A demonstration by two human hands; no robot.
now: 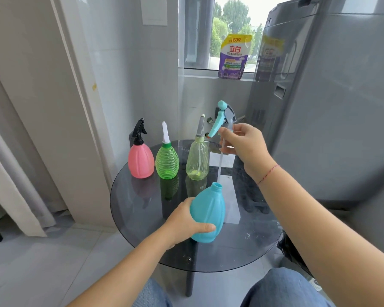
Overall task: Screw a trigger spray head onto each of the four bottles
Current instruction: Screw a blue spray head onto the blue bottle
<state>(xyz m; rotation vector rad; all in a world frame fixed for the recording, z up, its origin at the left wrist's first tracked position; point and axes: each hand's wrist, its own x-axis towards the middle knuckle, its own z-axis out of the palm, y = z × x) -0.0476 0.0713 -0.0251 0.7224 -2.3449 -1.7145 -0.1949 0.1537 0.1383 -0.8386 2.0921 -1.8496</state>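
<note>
My left hand (pixel 185 222) grips the blue bottle (pixel 208 214), tilted above the round glass table (pixel 142 229), its threaded neck open. My right hand (pixel 244 144) holds a blue and grey trigger spray head (pixel 223 117) above the bottle. Its clear dip tube (pixel 220 165) hangs down with the tip just over the bottle's mouth. At the table's far side stand a pink bottle (pixel 141 161) with a black spray head, a ribbed green bottle (pixel 167 162) with a white and green head, and a clear yellowish bottle (pixel 197 161) with a grey head.
A purple and yellow detergent pouch (pixel 233 57) leans on the windowsill. A grey washing machine (pixel 319 107) stands right of the table. A curtain (pixel 13 173) hangs at the left. My knees in jeans show at the bottom edge.
</note>
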